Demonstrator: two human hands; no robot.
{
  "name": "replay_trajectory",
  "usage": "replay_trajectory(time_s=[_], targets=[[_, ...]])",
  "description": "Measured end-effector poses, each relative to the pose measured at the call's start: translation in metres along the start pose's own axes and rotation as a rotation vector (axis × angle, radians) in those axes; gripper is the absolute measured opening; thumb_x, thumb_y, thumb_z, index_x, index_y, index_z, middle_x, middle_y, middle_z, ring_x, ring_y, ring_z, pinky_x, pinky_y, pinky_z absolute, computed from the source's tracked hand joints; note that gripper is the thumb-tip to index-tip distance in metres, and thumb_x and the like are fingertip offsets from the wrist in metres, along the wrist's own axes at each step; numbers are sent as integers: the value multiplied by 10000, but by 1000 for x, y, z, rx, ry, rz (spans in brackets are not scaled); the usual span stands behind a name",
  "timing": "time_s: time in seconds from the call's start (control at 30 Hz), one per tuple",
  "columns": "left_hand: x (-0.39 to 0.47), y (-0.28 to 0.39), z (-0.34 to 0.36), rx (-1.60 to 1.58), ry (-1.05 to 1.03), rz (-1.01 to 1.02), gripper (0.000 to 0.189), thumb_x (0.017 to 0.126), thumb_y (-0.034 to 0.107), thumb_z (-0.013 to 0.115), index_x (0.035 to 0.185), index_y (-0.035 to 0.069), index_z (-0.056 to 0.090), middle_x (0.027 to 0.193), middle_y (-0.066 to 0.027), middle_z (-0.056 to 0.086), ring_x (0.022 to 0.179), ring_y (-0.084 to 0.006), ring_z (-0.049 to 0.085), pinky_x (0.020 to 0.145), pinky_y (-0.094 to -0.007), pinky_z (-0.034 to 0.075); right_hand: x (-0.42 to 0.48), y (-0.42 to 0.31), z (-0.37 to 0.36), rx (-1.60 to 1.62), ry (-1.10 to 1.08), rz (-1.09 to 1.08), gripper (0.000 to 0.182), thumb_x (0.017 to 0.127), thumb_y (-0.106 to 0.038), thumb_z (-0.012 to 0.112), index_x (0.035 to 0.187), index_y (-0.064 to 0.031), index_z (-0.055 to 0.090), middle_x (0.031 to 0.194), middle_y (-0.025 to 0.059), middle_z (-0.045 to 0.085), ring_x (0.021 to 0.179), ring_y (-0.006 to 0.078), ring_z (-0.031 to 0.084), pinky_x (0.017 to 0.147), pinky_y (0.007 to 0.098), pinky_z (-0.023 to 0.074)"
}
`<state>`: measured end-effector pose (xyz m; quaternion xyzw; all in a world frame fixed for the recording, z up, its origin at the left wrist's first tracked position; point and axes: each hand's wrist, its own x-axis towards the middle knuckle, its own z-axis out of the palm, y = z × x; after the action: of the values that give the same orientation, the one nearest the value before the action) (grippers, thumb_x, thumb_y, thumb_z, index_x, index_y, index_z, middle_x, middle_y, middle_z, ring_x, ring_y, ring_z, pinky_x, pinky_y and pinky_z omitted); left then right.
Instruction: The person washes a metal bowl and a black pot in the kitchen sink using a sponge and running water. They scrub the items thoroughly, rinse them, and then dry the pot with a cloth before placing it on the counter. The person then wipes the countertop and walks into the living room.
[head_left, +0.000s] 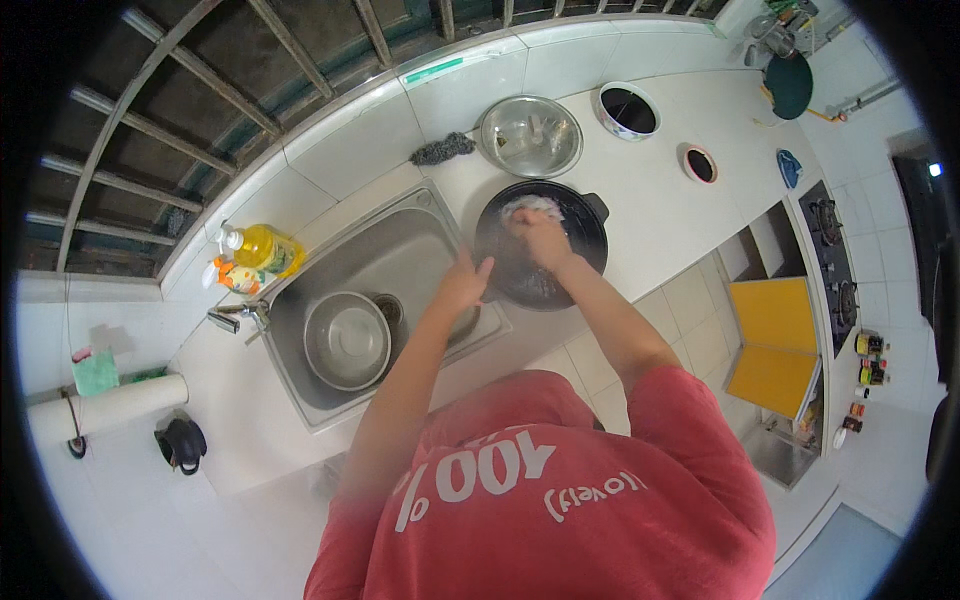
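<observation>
A black pot (525, 289) rests on the counter beside the sink's right edge. Inside it, my right hand (541, 238) presses a whitish scrubbing cloth or sponge (534, 204) against the far part of the wet-looking interior. My left hand (463, 283) grips the pot at its left side, thumb by the rim; the handle there is mostly hidden by the hand. On the opposite side, the other stub handle points up and right.
The steel sink (360, 244) holds a metal basin (347, 341) under the faucet (240, 316). Yellow soap (274, 251) stands behind. Past the pot are a grey scourer (442, 149), a steel bowl (531, 136), a white bowl (628, 111) and a small cup (699, 164) with dark contents.
</observation>
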<state>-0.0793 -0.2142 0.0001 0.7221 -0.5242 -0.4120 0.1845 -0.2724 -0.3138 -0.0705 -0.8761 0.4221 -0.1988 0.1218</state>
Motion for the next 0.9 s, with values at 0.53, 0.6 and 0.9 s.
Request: replay_trajectory(time_s=[0.53, 0.6, 0.9], targets=[[0, 3, 15, -403, -111, -97, 554, 957, 297, 348, 1438, 136, 124, 1142, -274, 527, 738, -392, 637, 515, -400, 585, -40, -63, -29, 44, -562, 281, 287, 795, -121, 589, 1070, -39, 581, 1095, 159, 580, 997, 299, 582, 854, 419, 452], [-3, 10, 9, -416, -154, -99, 562, 955, 330, 353, 1436, 143, 130, 1161, -245, 526, 804, -377, 635, 526, -392, 585, -30, -72, -17, 101, -435, 133, 228, 777, -123, 600, 1000, -79, 608, 1043, 142, 600, 956, 285, 583, 830, 414, 451], [-4, 4, 0, -514, -254, -105, 569, 951, 362, 336, 1436, 171, 107, 1288, -220, 417, 894, -374, 607, 559, -399, 590, 15, -16, 24, 641, 254, 260, 107, 768, -74, 562, 852, -67, 629, 804, 103, 597, 733, 238, 575, 661, 376, 460]])
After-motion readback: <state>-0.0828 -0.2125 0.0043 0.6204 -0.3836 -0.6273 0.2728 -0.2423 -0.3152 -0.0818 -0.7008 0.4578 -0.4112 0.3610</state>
